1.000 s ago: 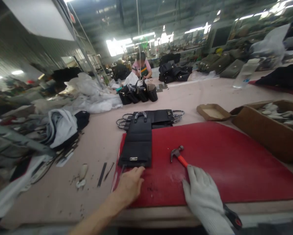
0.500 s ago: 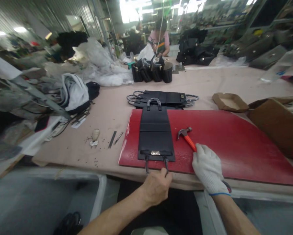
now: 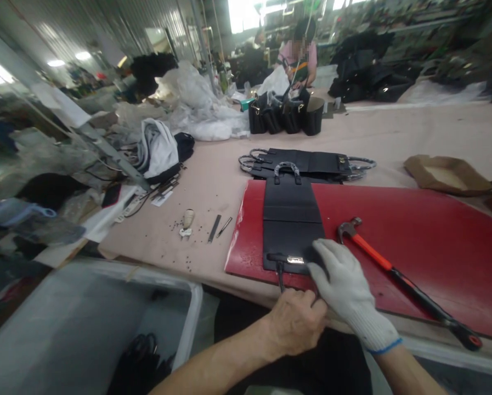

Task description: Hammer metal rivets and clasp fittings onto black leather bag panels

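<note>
At the near edge of the red mat, the left hand is bare and its fingers are curled closed around the near handle of a flat black bag piece. How tightly they press, I cannot tell. The right hand wears a pale glove; its fingers are partly open and lie over the near right corner of the bag piece, with the thumb a little apart from them. They are not closed on any visible thing.

The bag piece lies flat on the left part of the mat. Its long axis runs away from the person, almost straight. The end with the shiny clasp and the near handle points toward the person, while the wrapped handle is at the far end, beside the stack of black pieces.

Half a second earlier, the gloved hand was holding the hammer. Now the hammer rests free on the mat, to the right of this hand, with its head pointing away and its grip toward the near right corner, and the glove has come over to the bag piece. The left hand was already at the near handle.
</note>
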Motion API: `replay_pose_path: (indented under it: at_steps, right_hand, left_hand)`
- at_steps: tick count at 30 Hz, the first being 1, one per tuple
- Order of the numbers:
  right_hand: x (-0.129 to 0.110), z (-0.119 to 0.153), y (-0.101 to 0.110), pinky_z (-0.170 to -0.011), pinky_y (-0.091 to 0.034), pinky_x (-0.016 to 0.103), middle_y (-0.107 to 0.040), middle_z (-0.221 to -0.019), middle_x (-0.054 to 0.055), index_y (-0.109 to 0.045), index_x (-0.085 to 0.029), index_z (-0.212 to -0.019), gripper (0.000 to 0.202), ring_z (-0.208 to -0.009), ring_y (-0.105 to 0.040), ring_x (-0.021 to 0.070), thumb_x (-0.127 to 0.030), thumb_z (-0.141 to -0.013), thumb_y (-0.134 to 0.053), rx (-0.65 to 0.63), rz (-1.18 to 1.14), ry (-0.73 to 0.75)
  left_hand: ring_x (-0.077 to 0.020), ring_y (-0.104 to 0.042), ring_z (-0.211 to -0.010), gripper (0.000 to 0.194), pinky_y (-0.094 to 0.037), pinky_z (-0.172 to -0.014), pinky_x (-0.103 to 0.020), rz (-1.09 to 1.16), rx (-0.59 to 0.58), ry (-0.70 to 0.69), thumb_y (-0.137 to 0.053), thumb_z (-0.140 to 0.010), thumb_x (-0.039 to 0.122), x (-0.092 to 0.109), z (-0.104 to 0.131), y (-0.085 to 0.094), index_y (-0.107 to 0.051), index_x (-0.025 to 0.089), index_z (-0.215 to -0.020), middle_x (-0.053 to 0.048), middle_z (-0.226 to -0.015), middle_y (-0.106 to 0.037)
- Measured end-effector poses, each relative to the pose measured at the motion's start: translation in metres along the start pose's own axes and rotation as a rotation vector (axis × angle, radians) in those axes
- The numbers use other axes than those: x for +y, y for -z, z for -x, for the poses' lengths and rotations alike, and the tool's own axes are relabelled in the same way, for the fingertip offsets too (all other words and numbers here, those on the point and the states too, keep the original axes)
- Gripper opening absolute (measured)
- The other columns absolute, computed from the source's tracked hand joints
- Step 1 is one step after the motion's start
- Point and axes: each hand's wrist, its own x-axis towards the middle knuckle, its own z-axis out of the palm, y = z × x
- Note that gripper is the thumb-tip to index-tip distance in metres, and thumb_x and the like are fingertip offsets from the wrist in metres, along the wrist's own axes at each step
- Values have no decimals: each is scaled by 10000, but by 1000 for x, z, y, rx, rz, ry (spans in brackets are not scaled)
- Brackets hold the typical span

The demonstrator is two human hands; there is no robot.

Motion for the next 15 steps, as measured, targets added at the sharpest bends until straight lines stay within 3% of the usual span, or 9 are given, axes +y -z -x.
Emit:
replay_pose_path:
  at_steps: [4, 6, 8, 10, 12, 15]
  right_hand:
    - [-21, 5, -21, -1176, -351, 612, -595, -1392, 176, -621, -126, -1320, 411, -1329, -506, 367, -303, -959, -538, -108, -66, 27]
    - [-23, 8, -22, -1203, -304, 630, -572, -1429, 176, -614, -120, -1345, 437, -1376, -463, 375, -292, -947, -558, -147, -63, 6]
    - [-24, 10, -20, -1217, -286, 625, -565, -1444, 169, -612, -122, -1359, 452, -1390, -448, 370, -285, -939, -580, -191, -77, -21]
    - [-25, 9, -16, -1226, -273, 626, -567, -1448, 158, -614, -126, -1363, 457, -1396, -441, 364, -273, -930, -590, -217, -98, -45]
    - [-26, 8, -14, -1230, -268, 628, -570, -1450, 147, -617, -134, -1359, 457, -1402, -435, 360, -266, -922, -595, -213, -112, -60]
    - [-28, 8, -14, -1233, -270, 627, -576, -1445, 140, -620, -140, -1350, 453, -1405, -433, 357, -268, -916, -600, -194, -125, -67]
  left_hand:
    - [-215, -677, -948, 203, -543, -980, -399, 126, 257, -78, -482, -1027, 268, -27, 27, 17, -644, 165, -959, -93, -977, -716]
    - [-199, -684, -1009, 236, -500, -1053, -379, 114, 396, 58, -441, -1042, 218, -57, 45, 33, -662, 182, -969, -87, -1024, -738]
    - [-222, -689, -1019, 249, -520, -992, -362, 42, 467, 334, -456, -1042, 273, -99, 60, 50, -682, 179, -1000, -103, -1047, -744]
    - [-270, -690, -1008, 294, -539, -922, -381, -47, 419, 670, -472, -1013, 345, -149, 70, 67, -689, 149, -1049, -135, -1061, -734]
    - [-327, -679, -1045, 386, -535, -920, -426, -143, 294, 931, -491, -976, 408, -196, 76, 80, -688, 113, -1128, -171, -1110, -723]
    - [-367, -671, -1074, 505, -531, -916, -443, -156, 103, 1065, -558, -914, 514, -248, 76, 91, -699, 89, -1148, -200, -1151, -719]
